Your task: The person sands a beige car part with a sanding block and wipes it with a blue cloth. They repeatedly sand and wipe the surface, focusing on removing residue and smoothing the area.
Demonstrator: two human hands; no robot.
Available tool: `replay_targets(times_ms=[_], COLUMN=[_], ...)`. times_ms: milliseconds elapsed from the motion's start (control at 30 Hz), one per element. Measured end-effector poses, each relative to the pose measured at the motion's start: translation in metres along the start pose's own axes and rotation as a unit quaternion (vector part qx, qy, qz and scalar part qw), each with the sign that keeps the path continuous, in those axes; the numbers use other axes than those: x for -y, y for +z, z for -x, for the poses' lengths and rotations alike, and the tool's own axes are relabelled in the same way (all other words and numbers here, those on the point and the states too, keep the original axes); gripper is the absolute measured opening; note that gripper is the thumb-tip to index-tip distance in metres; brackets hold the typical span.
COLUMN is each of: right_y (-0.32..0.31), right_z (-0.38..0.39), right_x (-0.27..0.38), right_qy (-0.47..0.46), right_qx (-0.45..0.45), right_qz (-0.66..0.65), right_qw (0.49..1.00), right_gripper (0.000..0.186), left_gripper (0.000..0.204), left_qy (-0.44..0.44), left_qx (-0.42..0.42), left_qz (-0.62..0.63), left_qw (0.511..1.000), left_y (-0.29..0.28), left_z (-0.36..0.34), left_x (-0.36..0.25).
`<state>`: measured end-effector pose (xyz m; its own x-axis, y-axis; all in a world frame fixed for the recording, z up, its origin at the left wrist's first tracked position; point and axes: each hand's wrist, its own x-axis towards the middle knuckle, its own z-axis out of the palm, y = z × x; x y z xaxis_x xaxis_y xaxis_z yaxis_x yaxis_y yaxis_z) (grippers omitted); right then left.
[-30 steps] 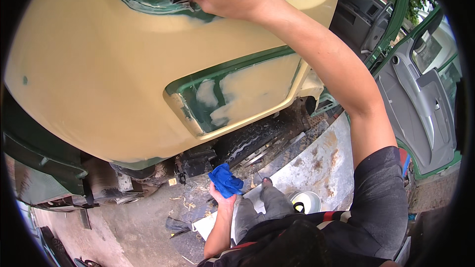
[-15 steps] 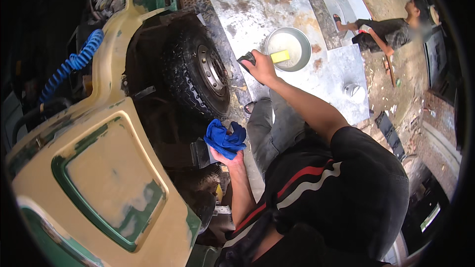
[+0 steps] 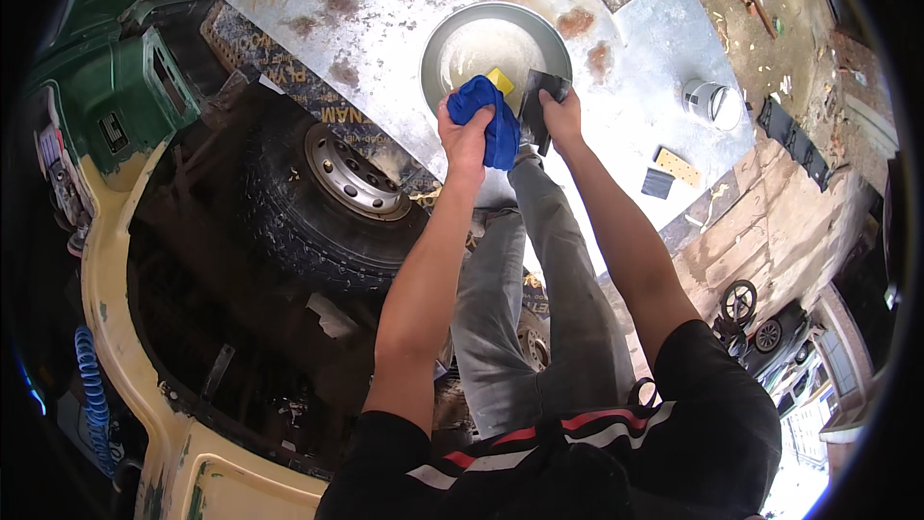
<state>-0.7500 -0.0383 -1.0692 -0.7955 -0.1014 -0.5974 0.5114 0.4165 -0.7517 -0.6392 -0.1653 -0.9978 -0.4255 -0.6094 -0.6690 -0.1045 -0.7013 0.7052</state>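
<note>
My left hand [image 3: 464, 143] is closed around a crumpled blue cloth [image 3: 499, 140], held over the near edge of a round metal basin [image 3: 430, 50]. Pale liquid or residue covers the basin's bottom. A yellow block [image 3: 500, 79], perhaps a sponge, shows just beyond the cloth; its lower part is hidden. Beside the cloth, my right hand [image 3: 562, 120] grips a dark, thin rectangular sheet [image 3: 541, 94] that looks like sandpaper, its thumb on the face. The sheet stands tilted at the basin's near right rim.
The basin rests on a stained metal sheet [image 3: 385, 0]. To its right are a white tin [image 3: 712, 104], a perforated tan block [image 3: 678, 166] and a dark square piece [image 3: 657, 183]. A wheel [image 3: 356, 178] and a tan and green vehicle body [image 3: 115, 241] stand at left.
My left hand has brought the blue cloth from beside the wheel to the basin. My right hand has moved from the basin's left to its near right side. The view has turned toward the basin.
</note>
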Motion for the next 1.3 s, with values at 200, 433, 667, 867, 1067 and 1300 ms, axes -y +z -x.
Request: replay_targets(times_ms=[200,433,667,867,1067,1300], right_y=[0.095,0.119,0.093,0.039,0.007,0.04], right_z=[-0.129,-0.165,-0.175,-0.098,0.042,0.174], right_x=[-0.047,-0.138,-0.118,0.008,0.134,0.226], right_qy=[0.004,-0.117,-0.077,-0.203,-0.215,-0.403], right_qx=[-0.024,0.285,0.088,0.052,0.219,0.332], right_qz=[0.276,0.433,0.44,0.224,0.06,0.187], right_qw=[0.961,0.847,0.89,0.952,0.95,0.832], right_gripper=[0.034,0.034,0.039,0.037,0.027,0.021], left_gripper=[0.07,0.071,0.061,0.072,0.066,0.06], left_qy=[0.058,-0.075,-0.122,-0.033,0.106,0.322], left_qx=[0.09,0.235,0.167,0.056,0.027,-0.161], left_qz=[-0.696,-0.881,-0.802,-0.481,-0.079,-0.073], left_qw=[0.71,0.404,0.56,0.875,0.991,0.93], left_y=[0.002,-0.023,-0.032,-0.027,-0.092,-0.216], left_z=[-0.142,-0.204,-0.212,-0.056,0.164,0.459], left_x=[0.064,0.144,0.132,-0.015,-0.17,-0.327])
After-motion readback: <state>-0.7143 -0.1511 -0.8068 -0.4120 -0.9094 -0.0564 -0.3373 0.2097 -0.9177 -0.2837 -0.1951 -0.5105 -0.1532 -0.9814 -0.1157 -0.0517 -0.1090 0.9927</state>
